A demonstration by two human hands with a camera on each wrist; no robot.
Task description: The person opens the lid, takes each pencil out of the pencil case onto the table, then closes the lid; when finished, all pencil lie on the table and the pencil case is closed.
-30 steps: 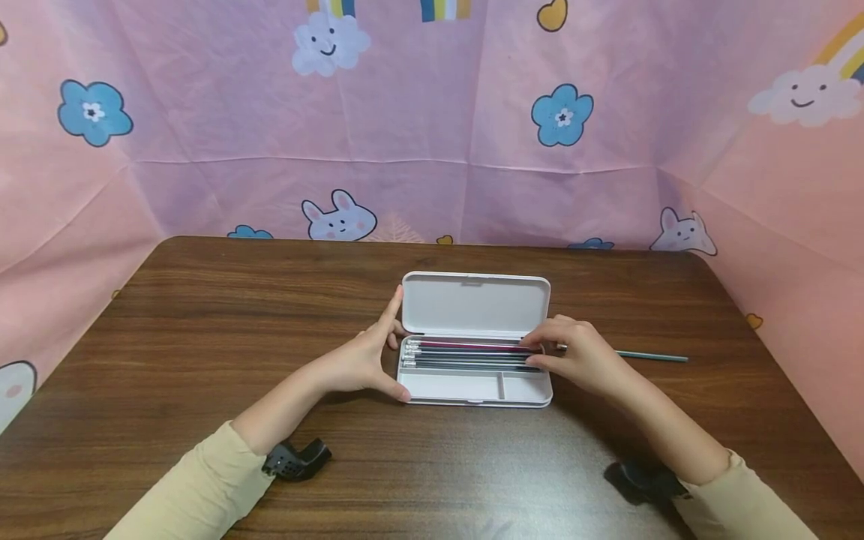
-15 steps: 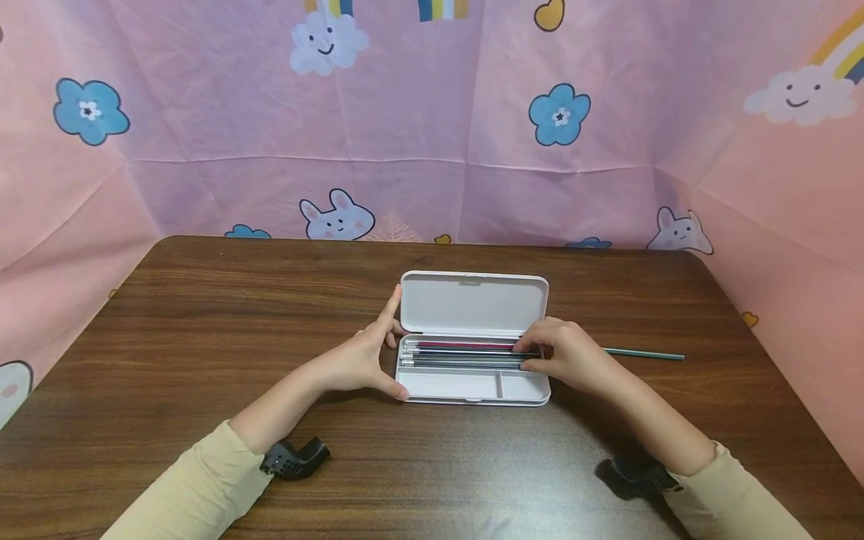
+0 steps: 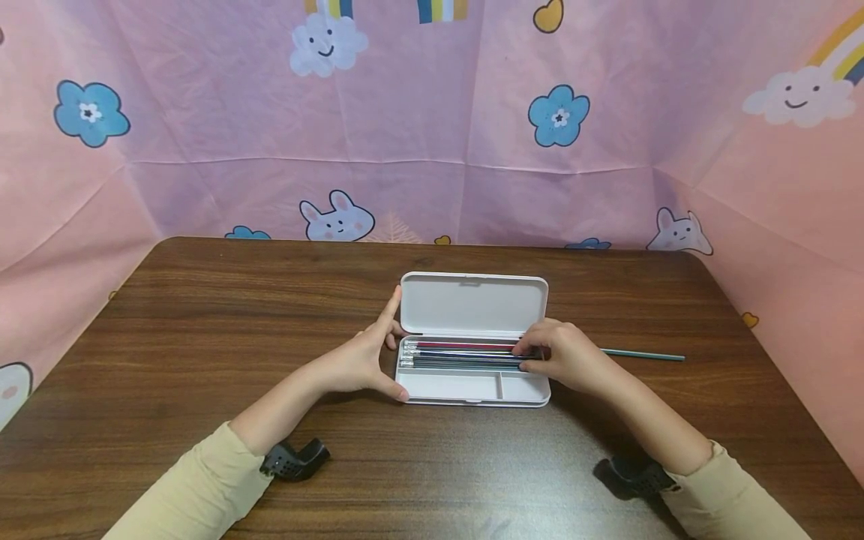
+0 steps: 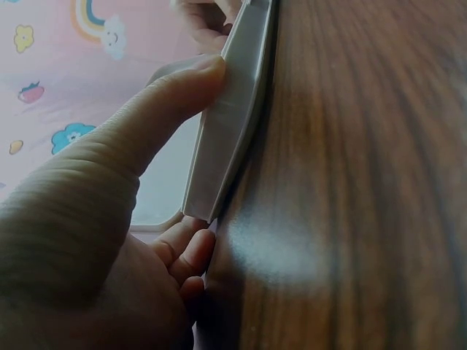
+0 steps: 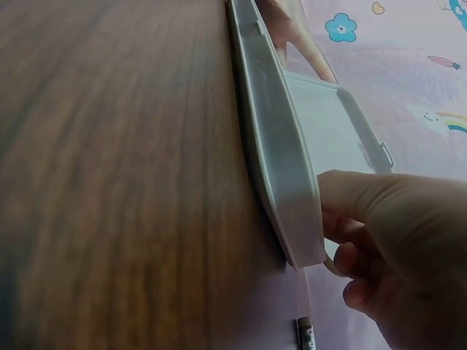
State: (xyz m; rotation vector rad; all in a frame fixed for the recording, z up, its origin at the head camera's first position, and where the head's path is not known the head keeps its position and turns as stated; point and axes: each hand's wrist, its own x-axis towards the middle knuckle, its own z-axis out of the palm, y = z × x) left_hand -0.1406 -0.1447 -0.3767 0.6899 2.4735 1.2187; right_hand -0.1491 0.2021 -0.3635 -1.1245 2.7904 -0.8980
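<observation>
An open white pencil case (image 3: 452, 386) stands on the table with its lid (image 3: 475, 304) raised at the back. Several pencils (image 3: 466, 361), dark ones and a red one, lie side by side in its long rear section, eraser ends to the left. My left hand (image 3: 358, 360) holds the case's left end, thumb on the front corner and index finger up along the lid. In the left wrist view its other fingers curl by the case's far corner. My right hand (image 3: 574, 356) reaches into the right end, thumb and fingers pinching across the pencils; their right ends are hidden.
A teal pencil (image 3: 644, 355) lies on the wooden table (image 3: 270, 300) right of the case, partly behind my right hand. A divider (image 3: 501, 385) splits the case's front section. Patterned pink cloth (image 3: 432, 112) encloses the table's back and sides.
My right hand has shifted slightly left over the pencils, and gaps between some of them look different. My left hand stays on the case.
</observation>
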